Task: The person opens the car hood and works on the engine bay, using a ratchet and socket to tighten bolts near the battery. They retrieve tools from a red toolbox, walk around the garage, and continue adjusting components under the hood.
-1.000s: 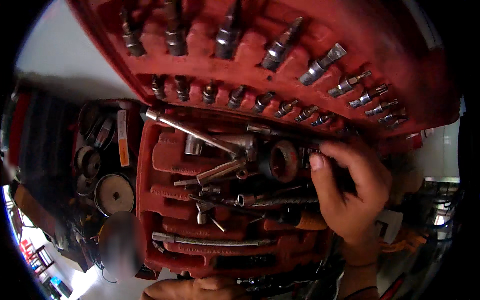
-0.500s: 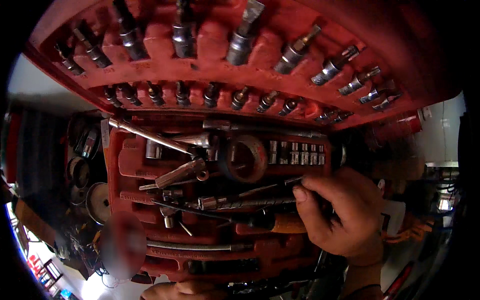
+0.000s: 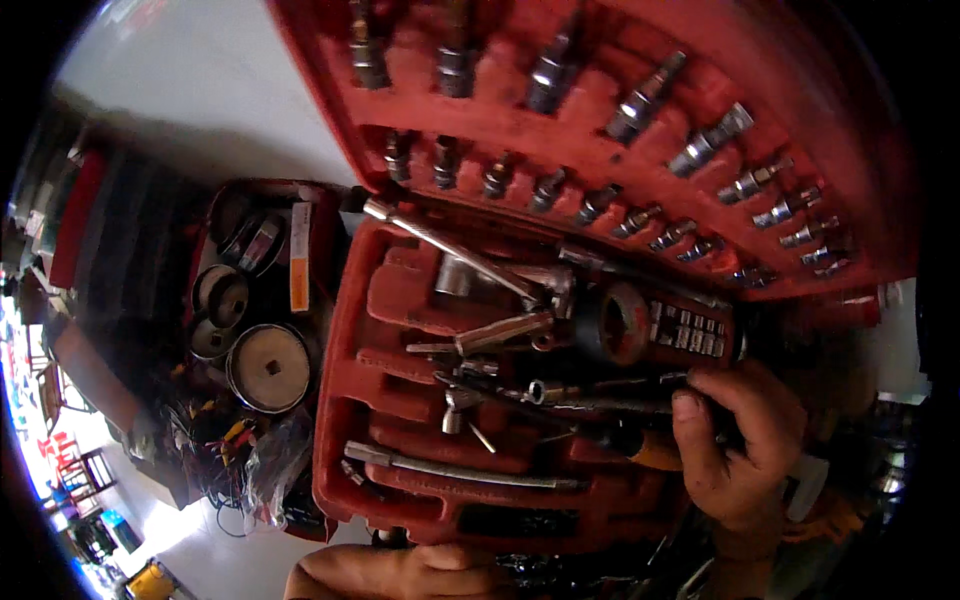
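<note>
A red moulded tool case (image 3: 400,515) lies open before me, with loose tools in its tray. Over the tray's right side, my right hand (image 3: 745,440) is closed, thumb and forefinger pinching the end of a thin metal rod (image 3: 640,383). Just below those fingertips lies a screwdriver with an orange handle (image 3: 655,450). My left hand (image 3: 435,570) is curled at the case's near edge, its fingertips hidden. A roll of tape (image 3: 628,322) stands among the tools. Left of it are a ratchet handle (image 3: 450,245) and a flexible extension bar (image 3: 470,470).
The raised red lid (image 3: 640,190) holds rows of bit sockets. Small sockets (image 3: 688,330) fill the tray's right back corner. To the left are round cup-shaped filter wrenches (image 3: 268,368), a clear plastic bag (image 3: 275,480) and tangled wires. Dark stacked cases (image 3: 120,220) stand farther left.
The view has swung left, so the case appears farther right and tilted, with more showing on its left. More of my left hand shows. My right hand keeps its pinch over the tray.
</note>
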Demonstrator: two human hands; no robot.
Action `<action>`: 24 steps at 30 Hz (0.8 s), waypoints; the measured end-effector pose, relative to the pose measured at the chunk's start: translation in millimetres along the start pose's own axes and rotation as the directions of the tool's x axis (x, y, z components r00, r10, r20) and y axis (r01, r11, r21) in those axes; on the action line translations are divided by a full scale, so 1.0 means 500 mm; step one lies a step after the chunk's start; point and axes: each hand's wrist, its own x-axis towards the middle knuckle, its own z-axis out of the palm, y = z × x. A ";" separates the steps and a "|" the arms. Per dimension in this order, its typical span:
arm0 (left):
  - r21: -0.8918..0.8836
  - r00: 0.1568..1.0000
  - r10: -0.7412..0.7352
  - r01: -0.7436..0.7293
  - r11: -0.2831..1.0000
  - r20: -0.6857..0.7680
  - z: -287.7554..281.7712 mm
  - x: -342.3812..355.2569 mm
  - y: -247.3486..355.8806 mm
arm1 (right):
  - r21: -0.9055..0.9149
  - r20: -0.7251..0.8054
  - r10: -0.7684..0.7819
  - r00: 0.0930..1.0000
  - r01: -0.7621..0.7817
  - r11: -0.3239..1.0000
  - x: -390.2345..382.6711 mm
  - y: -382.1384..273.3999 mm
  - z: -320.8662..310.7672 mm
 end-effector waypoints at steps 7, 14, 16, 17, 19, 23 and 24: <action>-0.057 0.998 -0.016 0.020 0.998 0.065 -0.042 0.080 -0.011 | 0.000 0.032 -0.115 0.993 0.115 0.993 0.045 -0.046 0.010; -0.062 0.997 -0.005 0.010 0.998 0.073 -0.049 0.079 -0.010 | 0.037 0.085 -0.057 0.995 0.054 0.998 0.065 -0.071 0.027; -0.057 0.997 0.005 0.000 0.998 0.073 -0.049 0.074 -0.009 | 0.033 0.069 -0.111 0.991 0.109 0.993 0.072 -0.074 0.031; -0.057 0.997 0.006 -0.002 0.998 0.076 -0.050 0.073 -0.009 | 0.050 0.052 -0.123 0.991 0.121 0.991 0.075 -0.076 0.037; -0.073 0.998 0.010 -0.006 0.997 0.063 -0.048 0.076 -0.012 | 0.067 0.038 -0.131 0.991 0.128 0.989 0.074 -0.079 0.041; -0.093 0.997 0.002 0.006 0.996 0.078 -0.048 0.083 -0.010 | 0.067 0.042 -0.158 0.987 0.155 0.986 0.066 -0.071 0.041; -0.086 0.995 -0.002 0.011 0.996 0.096 -0.050 0.081 -0.012 | 0.066 0.039 -0.178 0.983 0.175 0.982 0.065 -0.069 0.044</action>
